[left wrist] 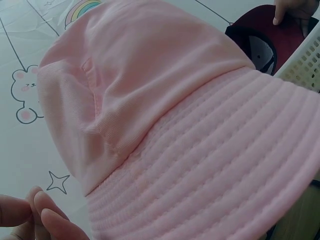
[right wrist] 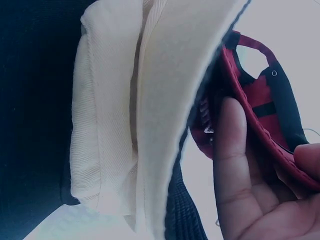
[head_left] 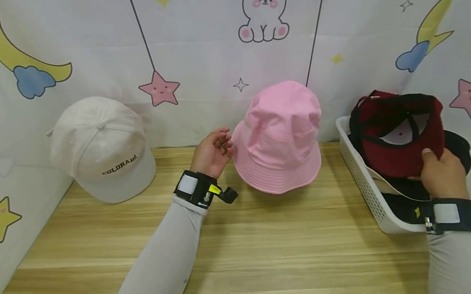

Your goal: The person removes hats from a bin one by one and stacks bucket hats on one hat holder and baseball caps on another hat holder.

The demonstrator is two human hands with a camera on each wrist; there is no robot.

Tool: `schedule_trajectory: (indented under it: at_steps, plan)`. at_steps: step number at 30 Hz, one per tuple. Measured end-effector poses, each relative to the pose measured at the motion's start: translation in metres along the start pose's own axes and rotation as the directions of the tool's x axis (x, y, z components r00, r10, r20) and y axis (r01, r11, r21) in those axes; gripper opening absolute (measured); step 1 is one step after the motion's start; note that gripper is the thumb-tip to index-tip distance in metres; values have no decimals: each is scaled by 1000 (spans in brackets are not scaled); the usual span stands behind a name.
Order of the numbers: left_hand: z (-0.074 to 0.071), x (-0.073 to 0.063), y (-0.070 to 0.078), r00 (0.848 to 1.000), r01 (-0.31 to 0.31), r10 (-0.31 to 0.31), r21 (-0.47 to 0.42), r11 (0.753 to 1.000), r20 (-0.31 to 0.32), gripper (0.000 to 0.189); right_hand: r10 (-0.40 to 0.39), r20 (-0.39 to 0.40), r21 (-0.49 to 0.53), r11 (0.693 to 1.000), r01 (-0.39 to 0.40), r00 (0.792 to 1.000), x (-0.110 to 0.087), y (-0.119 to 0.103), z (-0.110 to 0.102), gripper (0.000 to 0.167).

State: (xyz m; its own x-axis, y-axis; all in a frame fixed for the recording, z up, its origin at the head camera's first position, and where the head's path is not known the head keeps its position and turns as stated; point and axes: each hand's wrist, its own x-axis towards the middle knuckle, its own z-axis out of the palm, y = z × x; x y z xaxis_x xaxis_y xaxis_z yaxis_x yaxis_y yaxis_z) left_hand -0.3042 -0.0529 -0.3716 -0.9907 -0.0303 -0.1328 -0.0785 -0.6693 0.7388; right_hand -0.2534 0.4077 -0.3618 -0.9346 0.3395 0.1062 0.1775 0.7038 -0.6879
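Note:
A pink bucket hat stands crown up by the back wall, on some support hidden beneath it. My left hand is at the left edge of its brim, fingers loosely bent and holding nothing; the left wrist view shows the fingers just beside the brim. On the right, my right hand grips a dark red cap by its visor, thumb on one side and fingers on the other. The cap's inside, with a black band, faces up. It hangs over a white plastic basket.
More hats lie in the basket, among them a cream one and black ones. A white baseball cap lettered COLORADO stands at the left. The wooden table meets a printed cloth backdrop behind.

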Motion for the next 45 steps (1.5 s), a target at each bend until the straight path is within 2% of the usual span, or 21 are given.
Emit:
schedule_trajectory:
  at_steps: [16,24,34,41,45]
  plan:
    - [-4,-4,5,1000,-2,2,-4,1000,3,12,35,-78,75,997,-30,996,-1,-8,-3,67]
    - [-7,-7,4,1000,1,-1,-5,1000,-7,11,27,-122,121,993,-12,992,0,-5,0,65]
    - [-9,-13,7,1000,-19,19,-11,1000,17,11,34,-143,142,990,-14,989,-3,-8,-1,62]
    - [-5,-20,12,999,-20,20,8,1000,39,11,41,-186,148,989,-13,982,-2,-6,-7,59]
    - [-3,-22,15,998,-32,31,14,999,50,12,88,-174,194,980,-53,981,-2,-7,-10,60]
